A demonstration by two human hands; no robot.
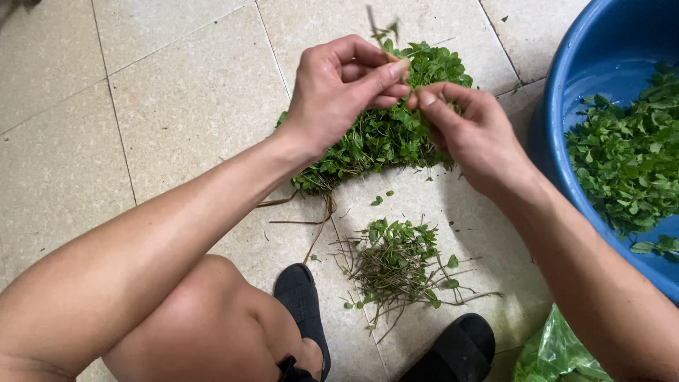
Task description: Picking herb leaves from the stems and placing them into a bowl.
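Nearest, by 2 black sandals (304, 297), stripped stems (396, 265) lie heaped on the tiled floor (177, 106). Above them, the left hand (332, 92) and right hand (474, 134) each pinch 1 thin sprig (382, 32), probably to pluck leaves. Behind, the unpicked greens (382, 134); the blue basin (566, 92) at the floor's right edge holds picked leaves.

Both forearms bare, no sleeves in view. Left hand (332, 92) and right hand (470, 134) bare too: no gloves, rings, watch or bands. Nails short, unpainted. Bare knee (205, 318) below the left hand. Black open-backed slippers, one (304, 301) below the hands, the other (456, 350) below the right hand, rounded toes, matte.
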